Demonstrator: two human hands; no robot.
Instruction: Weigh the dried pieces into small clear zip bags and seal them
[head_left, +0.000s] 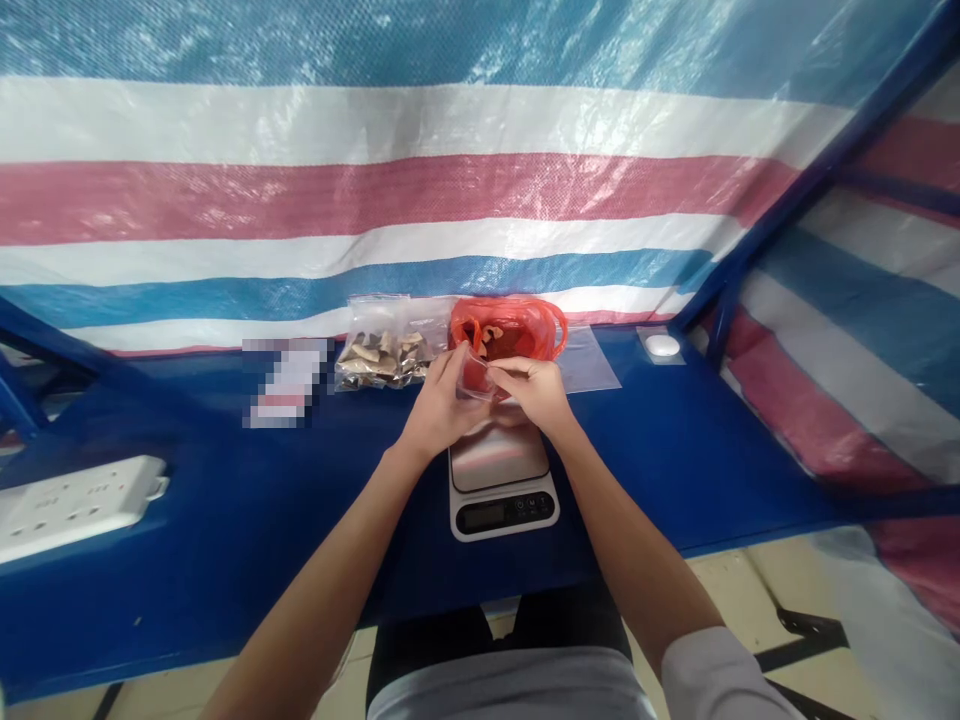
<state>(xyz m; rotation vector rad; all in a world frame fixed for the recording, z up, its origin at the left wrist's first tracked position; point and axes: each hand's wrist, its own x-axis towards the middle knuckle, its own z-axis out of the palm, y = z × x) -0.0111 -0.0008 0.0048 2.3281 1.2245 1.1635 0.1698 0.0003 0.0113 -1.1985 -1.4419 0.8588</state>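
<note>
My left hand (441, 398) and my right hand (529, 396) meet above a digital kitchen scale (501, 488), pinching the edges of a small clear plastic pouch (474, 374) between them. The pouch's contents cannot be told; red shows through it from behind. Just past my hands lies a red plastic bag (510, 330) holding dark and pale pieces. To its left is a clear zip bag of pale dried pieces (382, 355). A flat clear plastic sheet or bag (586, 362) lies beside my right hand.
All this sits on a blue table (225, 470). A white power strip (71, 505) lies at its left edge, with a blurred paper card (286, 382) further back. A small white round object (662, 346) sits at the far right. Striped tarpaulin (375, 190) hangs behind.
</note>
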